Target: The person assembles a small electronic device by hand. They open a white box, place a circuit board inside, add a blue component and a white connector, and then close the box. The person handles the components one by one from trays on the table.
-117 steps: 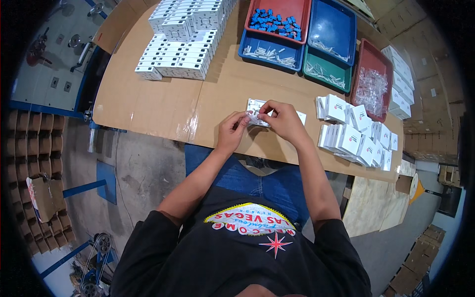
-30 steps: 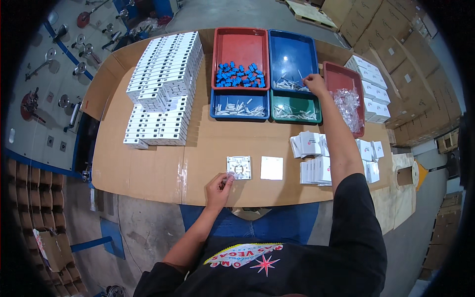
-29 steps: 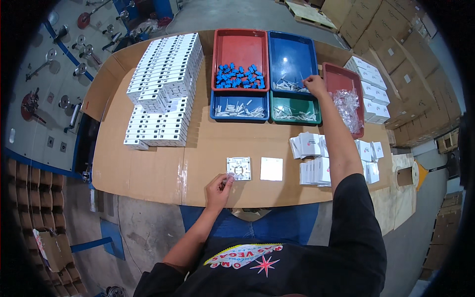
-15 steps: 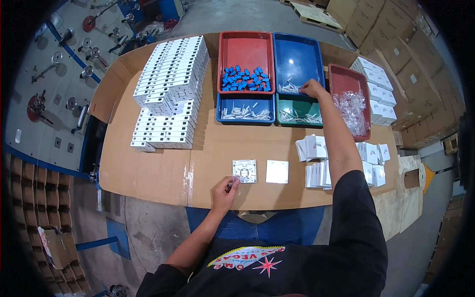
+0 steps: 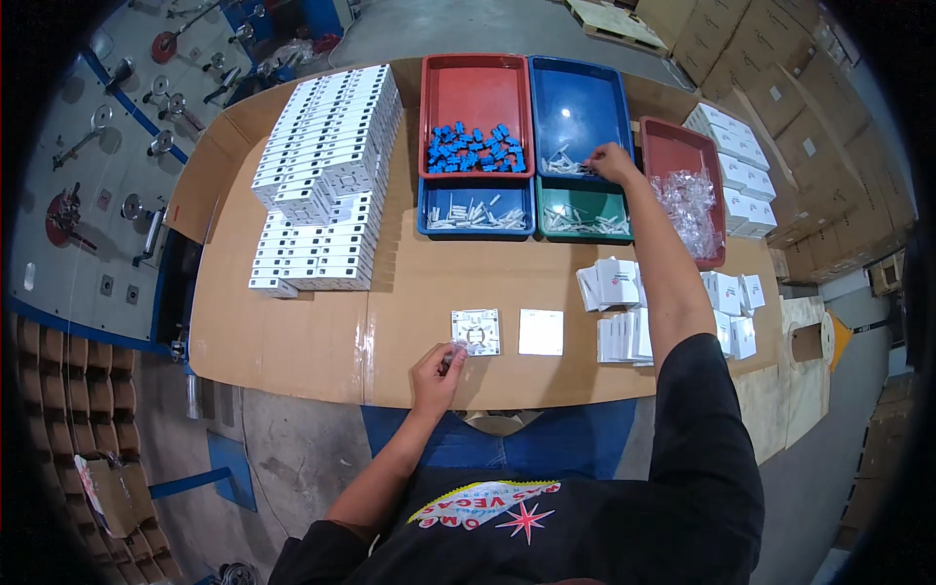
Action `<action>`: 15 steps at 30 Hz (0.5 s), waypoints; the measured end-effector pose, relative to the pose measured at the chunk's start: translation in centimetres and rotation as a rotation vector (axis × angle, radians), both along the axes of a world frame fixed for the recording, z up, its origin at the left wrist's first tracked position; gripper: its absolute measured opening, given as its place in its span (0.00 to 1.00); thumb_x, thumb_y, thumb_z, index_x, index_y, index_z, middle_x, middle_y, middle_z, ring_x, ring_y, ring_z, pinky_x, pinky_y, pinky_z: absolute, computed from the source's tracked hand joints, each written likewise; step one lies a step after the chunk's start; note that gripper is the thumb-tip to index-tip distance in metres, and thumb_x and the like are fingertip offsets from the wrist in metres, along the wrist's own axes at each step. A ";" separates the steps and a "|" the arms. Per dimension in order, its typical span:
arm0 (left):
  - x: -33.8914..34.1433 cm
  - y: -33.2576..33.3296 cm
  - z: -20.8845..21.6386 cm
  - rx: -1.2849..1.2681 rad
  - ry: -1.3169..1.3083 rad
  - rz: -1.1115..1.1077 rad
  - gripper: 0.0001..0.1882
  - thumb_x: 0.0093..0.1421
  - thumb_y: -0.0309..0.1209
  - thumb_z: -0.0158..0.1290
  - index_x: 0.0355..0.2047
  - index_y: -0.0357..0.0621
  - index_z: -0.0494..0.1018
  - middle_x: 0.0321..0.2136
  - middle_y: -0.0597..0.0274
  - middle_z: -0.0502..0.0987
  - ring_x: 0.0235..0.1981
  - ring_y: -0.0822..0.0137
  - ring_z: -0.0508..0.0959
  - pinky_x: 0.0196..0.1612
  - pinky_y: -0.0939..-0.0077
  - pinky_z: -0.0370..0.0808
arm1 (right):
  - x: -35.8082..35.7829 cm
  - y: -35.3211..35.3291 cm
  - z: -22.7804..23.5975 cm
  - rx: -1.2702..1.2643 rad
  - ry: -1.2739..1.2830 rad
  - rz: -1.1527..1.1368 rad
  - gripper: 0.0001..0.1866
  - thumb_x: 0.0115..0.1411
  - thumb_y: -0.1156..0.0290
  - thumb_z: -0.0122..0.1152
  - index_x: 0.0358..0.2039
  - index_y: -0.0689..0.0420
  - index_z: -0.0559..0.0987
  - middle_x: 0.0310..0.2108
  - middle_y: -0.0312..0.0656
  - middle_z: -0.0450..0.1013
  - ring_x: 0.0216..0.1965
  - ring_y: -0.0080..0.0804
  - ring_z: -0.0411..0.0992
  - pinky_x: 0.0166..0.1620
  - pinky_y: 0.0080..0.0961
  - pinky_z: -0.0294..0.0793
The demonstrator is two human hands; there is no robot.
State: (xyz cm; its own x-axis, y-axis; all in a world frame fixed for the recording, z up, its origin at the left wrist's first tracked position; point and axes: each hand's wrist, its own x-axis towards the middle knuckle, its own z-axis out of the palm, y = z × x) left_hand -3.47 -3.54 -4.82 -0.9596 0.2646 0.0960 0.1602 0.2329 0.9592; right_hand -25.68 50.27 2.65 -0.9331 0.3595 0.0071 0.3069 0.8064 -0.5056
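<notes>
My left hand (image 5: 435, 378) is closed at the near edge of the cardboard surface, a small crumpled clear plastic bag (image 5: 459, 348) between thumb and fingers. It hides the lower left corner of a square white frame (image 5: 477, 331) with a cut-out middle. Beside that frame, on its right, lies a flat white square plate (image 5: 541, 332). My right arm stretches far forward, and my right hand (image 5: 611, 163) reaches into the near end of the upper blue tray (image 5: 582, 102). Its fingers are drawn together by the small white sticks (image 5: 561, 164); whatever they pinch is too small to make out.
A red tray (image 5: 476, 93) holds blue connectors. Below stand a blue tray (image 5: 476, 233) and a green tray (image 5: 584, 237) of white pieces. Clear bags fill the right red tray (image 5: 673, 146). White boxes (image 5: 331, 146) are stacked left; white plates (image 5: 624, 336) stand right.
The whole view has shifted slightly. My right hand stays at the near end of the upper blue tray, its fingers moving among the white sticks. My left hand keeps its hold.
</notes>
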 end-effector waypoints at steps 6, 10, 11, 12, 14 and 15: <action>-0.6 1.2 -1.1 0.043 0.087 0.017 0.10 0.64 0.32 0.63 0.37 0.36 0.80 0.21 0.63 0.74 0.19 0.78 0.67 0.23 0.78 0.65 | 3.5 0.8 0.7 -0.366 0.289 0.088 0.08 0.60 0.70 0.70 0.35 0.62 0.86 0.30 0.36 0.81 0.30 0.25 0.75 0.36 0.26 0.74; 0.2 -0.2 -0.7 -0.030 -0.011 0.023 0.09 0.67 0.30 0.59 0.38 0.36 0.81 0.26 0.64 0.77 0.24 0.78 0.71 0.28 0.81 0.68 | 9.0 -11.7 7.3 -0.430 0.193 0.102 0.08 0.62 0.72 0.67 0.39 0.62 0.86 0.33 0.38 0.82 0.35 0.20 0.75 0.39 0.18 0.72; 0.0 -0.4 1.0 -0.082 -0.048 -0.034 0.09 0.70 0.28 0.55 0.41 0.35 0.81 0.31 0.65 0.80 0.29 0.79 0.74 0.34 0.84 0.71 | 11.0 -14.6 9.3 -0.419 0.178 0.116 0.09 0.62 0.73 0.67 0.40 0.62 0.86 0.33 0.36 0.82 0.34 0.18 0.74 0.38 0.17 0.71; 0.1 -0.3 1.0 -0.028 -0.031 -0.021 0.09 0.70 0.29 0.55 0.39 0.35 0.81 0.29 0.64 0.79 0.27 0.78 0.73 0.31 0.82 0.70 | 12.7 -16.4 10.0 -0.376 0.201 0.196 0.09 0.62 0.73 0.67 0.42 0.61 0.86 0.33 0.35 0.82 0.32 0.17 0.72 0.37 0.17 0.71; 0.0 0.2 0.8 0.096 0.021 0.005 0.09 0.68 0.30 0.57 0.37 0.35 0.81 0.24 0.62 0.76 0.22 0.76 0.70 0.27 0.78 0.67 | 15.6 -19.4 9.8 -0.348 0.213 0.330 0.10 0.62 0.73 0.66 0.44 0.57 0.87 0.32 0.31 0.81 0.29 0.14 0.68 0.34 0.16 0.69; 0.1 0.0 0.7 0.094 0.016 -0.004 0.10 0.69 0.31 0.57 0.37 0.35 0.81 0.24 0.62 0.76 0.23 0.75 0.70 0.27 0.78 0.68 | 17.5 -21.8 10.1 -0.439 0.174 0.341 0.11 0.62 0.73 0.67 0.44 0.58 0.86 0.32 0.32 0.81 0.29 0.13 0.68 0.34 0.15 0.68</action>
